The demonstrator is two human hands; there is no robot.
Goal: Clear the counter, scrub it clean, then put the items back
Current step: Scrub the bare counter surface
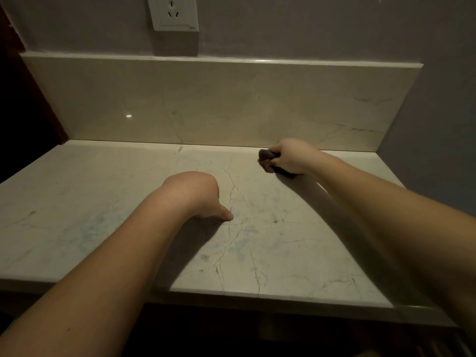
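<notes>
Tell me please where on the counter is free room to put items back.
The counter is bare left of the left hand, out to the dark side panel, and along the front edge between the two forearms. The back right corner is taken: the right hand grips a dark scrubber near the backsplash.

1. Left arm (pixel 85 274) reaches forward and up from the lower left, bare, wrist bent.
2. Left hand (pixel 198 195) is seen from the back, knuckles uppermost, fingers out of sight beneath; its thumb (pixel 226 215) points down to the right.
3. Right arm (pixel 386 215) stretches from the right edge, nearly straight.
4. Right hand (pixel 291 157) is fisted, fingers curled round a dark cloth (pixel 268 157).
</notes>
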